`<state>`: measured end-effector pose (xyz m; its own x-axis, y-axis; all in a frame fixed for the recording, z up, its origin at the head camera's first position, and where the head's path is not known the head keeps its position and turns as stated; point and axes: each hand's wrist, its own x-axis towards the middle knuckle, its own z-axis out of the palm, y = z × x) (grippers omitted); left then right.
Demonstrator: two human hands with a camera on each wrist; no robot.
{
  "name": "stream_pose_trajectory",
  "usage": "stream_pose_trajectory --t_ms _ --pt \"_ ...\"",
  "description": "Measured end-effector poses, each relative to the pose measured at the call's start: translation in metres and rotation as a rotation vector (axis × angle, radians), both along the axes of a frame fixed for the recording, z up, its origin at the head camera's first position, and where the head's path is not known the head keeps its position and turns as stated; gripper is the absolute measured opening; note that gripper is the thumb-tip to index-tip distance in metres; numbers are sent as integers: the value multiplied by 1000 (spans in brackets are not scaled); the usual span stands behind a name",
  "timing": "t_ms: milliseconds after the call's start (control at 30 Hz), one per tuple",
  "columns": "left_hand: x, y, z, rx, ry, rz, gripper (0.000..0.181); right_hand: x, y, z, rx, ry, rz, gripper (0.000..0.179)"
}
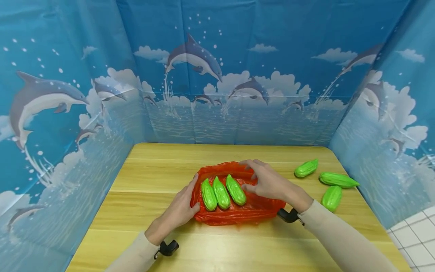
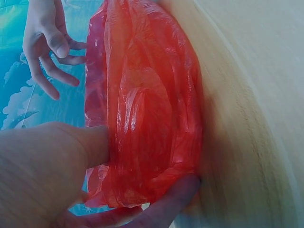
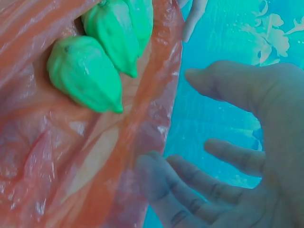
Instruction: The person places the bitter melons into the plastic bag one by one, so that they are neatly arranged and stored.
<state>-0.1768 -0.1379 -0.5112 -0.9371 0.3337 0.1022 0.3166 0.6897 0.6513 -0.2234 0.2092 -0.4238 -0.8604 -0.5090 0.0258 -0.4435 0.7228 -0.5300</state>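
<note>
Head: red plastic bag (image 1: 234,217) lies open mid-bench, abt halfway betw. L and R edges of the bench (image 1: 136,189); 3 green gourds (image 1: 221,192) sit in its L half, side by side, tips to the far edge. L hand (image 1: 180,206) is on the bag's L end, thumb over the near side, fingers along the rim. R hand (image 1: 272,183) is over the bag's R half, fingers spread, holding nothing, thumb nr the rightmost gourd. 3 loose gourds (image 1: 339,180) lie by the bench's R edge, toward the far R corner; the middle one is closest to that edge, so a careless knock w/ the R forearm could prob. send it off

L wrist: thumb and fingers have the thin film betw. them, clamped on the bag. Film looks flimsy: too hard a pull might tear it, or tip the gourds out; if the L hand lets go, that end may sag shut

R wrist: fingers well apart, nothing in them; one fingertip overlaps the film, can't tell if touching. Snagging it could drag the mouth askew and roll the gourds
</note>
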Motion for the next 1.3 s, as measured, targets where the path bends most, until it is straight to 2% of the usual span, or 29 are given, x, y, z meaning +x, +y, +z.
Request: stream_pose_trajectory --t_ms 267,567,933,1300 --pt "4 -3 0 0 -18 10 103 -5 17 6 -41 53 -45 65" --pt "5 -2 1 -16 -10 3 104 -16 48 7 -52 109 -124 58" --pt "5 1 1 -15 11 -4 102 -28 88 0 -65 115 -195 58" --pt "4 1 0 -13 5 1 102 -41 118 -11 -28 183 -270 59"
